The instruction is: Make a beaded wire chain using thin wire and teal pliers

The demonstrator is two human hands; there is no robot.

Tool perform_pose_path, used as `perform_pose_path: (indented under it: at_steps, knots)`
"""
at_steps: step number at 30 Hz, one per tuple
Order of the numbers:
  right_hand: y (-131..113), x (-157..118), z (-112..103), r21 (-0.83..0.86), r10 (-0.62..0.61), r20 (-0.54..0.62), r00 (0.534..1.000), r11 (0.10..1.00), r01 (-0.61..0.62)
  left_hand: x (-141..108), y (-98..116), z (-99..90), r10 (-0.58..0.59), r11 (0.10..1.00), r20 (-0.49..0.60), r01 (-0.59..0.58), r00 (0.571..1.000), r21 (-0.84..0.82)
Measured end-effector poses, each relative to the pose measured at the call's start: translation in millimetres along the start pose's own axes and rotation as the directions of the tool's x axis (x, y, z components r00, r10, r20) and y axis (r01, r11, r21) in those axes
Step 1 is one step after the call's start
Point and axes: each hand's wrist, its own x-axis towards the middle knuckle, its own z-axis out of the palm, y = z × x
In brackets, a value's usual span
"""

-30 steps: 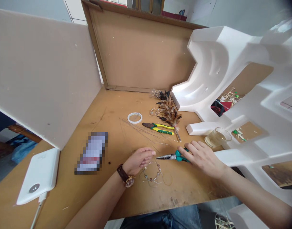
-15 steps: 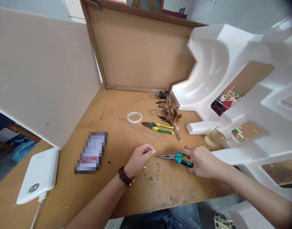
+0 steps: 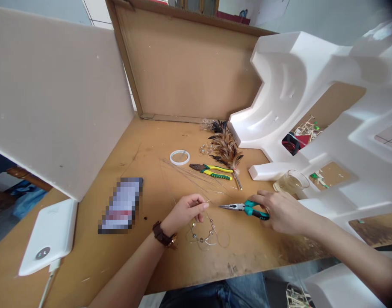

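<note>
Between thumb and fingers, my left hand [image 3: 187, 213] pinches a thin wire whose tip pokes out past the fingertips. Below it hangs or lies a beaded wire ring [image 3: 201, 240] with several small clear and pinkish beads and loose loops of wire; part of the ring is behind the fingers. My right hand [image 3: 279, 211] grips the teal-and-black handles of needle-nose pliers [image 3: 232, 207]. The jaws point left toward my left hand, a short gap away from the wire, and look closed or nearly so.
Behind my hands lie yellow-green pliers [image 3: 211, 170], loose wires [image 3: 189, 174], a white ring [image 3: 179, 157] and a feather bundle [image 3: 226, 147]. A glass [image 3: 291, 182] stands by the white foam [image 3: 279, 98] at right. A phone [image 3: 122, 205] and power bank [image 3: 50, 235] lie left.
My right hand and the needle-nose pliers have moved right and slightly up, away from my left hand. The left hand keeps its pinch, turned slightly.
</note>
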Motion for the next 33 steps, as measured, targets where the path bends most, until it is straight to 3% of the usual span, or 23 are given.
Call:
perform_pose_path:
  at_steps: [4,9,13,16,22,33]
  knots:
    - [-2,-2,0,0.047,-0.028,0.042,0.999,0.999,0.026,-2,3,0.2,0.063,0.988,0.034,-0.067,0.997,0.138]
    - [-5,-1,3,-0.03,-0.054,-0.08,0.995,0.998,0.052,-1,5,0.6,0.1,0.976,-0.056,-0.087,0.993,0.198]
    - [-3,-1,5,-0.165,-0.099,-0.225,0.969,0.984,0.062,1,4,1.7,0.043,0.992,-0.116,-0.028,0.992,0.124]
    - [-6,-1,4,-0.292,-0.192,-0.274,0.942,0.95,0.109,0,4,4.6,-0.028,1.0,-0.097,0.027,0.995,-0.007]
    - [-24,5,1,-0.426,-0.374,-0.246,0.894,0.871,0.246,1,1,6.4,-0.096,0.982,-0.04,0.088,0.995,-0.167]
    - [-27,11,3,-0.482,-0.419,-0.214,0.882,0.831,0.278,1,0,4.2,-0.102,0.977,-0.007,0.098,0.995,-0.191]
